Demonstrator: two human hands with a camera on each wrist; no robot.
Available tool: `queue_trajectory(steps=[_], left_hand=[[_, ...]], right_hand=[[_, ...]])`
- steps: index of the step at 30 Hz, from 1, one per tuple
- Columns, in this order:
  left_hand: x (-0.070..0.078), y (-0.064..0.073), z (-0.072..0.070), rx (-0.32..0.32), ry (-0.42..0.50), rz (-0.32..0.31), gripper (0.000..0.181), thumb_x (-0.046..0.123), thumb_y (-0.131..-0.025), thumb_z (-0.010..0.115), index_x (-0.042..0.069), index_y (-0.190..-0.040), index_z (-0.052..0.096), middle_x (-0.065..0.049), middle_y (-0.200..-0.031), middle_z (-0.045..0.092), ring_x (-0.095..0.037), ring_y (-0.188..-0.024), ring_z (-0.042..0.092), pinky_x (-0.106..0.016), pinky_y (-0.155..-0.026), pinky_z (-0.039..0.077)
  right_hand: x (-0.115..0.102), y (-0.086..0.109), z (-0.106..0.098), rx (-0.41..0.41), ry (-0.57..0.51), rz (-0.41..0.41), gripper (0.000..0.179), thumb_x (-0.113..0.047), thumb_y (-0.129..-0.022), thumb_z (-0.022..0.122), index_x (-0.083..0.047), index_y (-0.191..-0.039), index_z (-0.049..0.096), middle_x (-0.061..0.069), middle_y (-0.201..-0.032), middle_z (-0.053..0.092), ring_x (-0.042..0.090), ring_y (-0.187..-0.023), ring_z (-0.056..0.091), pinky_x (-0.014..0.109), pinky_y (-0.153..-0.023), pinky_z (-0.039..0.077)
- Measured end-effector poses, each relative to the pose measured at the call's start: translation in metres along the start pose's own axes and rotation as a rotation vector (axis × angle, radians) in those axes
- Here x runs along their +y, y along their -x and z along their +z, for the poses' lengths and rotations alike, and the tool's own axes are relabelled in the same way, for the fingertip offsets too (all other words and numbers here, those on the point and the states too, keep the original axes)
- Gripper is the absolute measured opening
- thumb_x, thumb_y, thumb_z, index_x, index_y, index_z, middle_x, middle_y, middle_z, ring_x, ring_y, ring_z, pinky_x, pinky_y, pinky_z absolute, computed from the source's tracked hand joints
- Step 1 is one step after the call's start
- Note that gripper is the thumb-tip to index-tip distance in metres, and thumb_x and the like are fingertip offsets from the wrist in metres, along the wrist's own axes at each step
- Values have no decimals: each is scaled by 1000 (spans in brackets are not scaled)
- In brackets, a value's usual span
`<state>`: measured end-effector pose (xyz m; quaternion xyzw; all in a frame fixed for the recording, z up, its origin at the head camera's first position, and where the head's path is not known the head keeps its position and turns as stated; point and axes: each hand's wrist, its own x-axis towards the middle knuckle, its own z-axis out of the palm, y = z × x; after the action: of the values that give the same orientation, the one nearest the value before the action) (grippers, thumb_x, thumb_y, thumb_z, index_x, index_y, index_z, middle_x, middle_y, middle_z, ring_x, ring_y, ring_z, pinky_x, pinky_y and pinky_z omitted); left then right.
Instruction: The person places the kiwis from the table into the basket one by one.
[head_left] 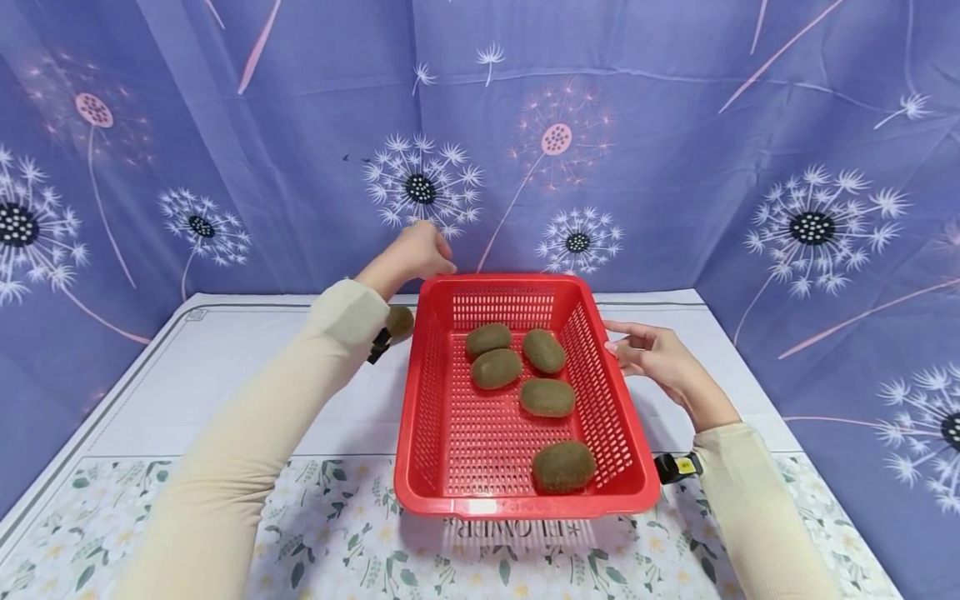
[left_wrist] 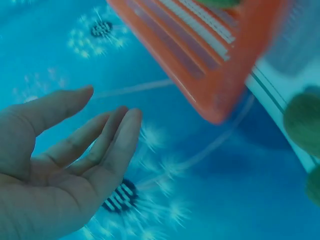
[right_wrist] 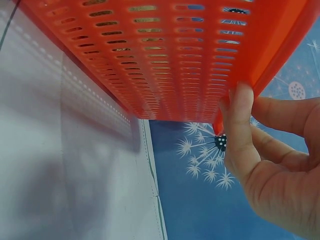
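Note:
A red perforated plastic basket (head_left: 480,506) stands in the middle, with several brown kiwis (head_left: 490,368) lying loose on its floor. Beside its far left corner is my left hand (head_left: 420,250). The left wrist view shows that hand's fingers loosely bent, holding nothing, a gap between them and the basket's corner (left_wrist: 215,107). My right hand (head_left: 651,354) is at the basket's right side. In the right wrist view its thumb and finger pinch the rim (right_wrist: 272,60) from below and outside. Whether the basket's bottom touches the table is unclear.
Partly hidden behind my left forearm, another kiwi (head_left: 400,323) lies left of the basket. A white cloth with a floral front part (head_left: 322,517) covers the table. Blue dandelion-patterned fabric (head_left: 322,125) hangs close behind and along both sides.

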<state>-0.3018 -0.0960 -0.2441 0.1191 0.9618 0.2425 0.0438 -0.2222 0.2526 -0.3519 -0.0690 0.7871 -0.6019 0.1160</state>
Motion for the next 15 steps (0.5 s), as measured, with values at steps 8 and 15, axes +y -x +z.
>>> queue_trajectory(steps=[8,15], left_hand=[[-47,6,-8,162,74,-121,29,10,-82,66,-5,-107,70,-21,-112,66,-36,-115,55,-40,-98,44],[-81,4,4,209,96,-125,29,9,-84,63,-7,-108,67,-24,-118,62,-42,-124,45,-42,-107,35]], right_hand=[[-1,0,0,7,3,10,53,-6,-96,57,8,-143,36,1,-90,64,9,-74,67,27,-73,56],[-1,0,0,12,14,7,53,-7,-96,58,8,-143,37,3,-92,64,10,-75,67,27,-73,56]])
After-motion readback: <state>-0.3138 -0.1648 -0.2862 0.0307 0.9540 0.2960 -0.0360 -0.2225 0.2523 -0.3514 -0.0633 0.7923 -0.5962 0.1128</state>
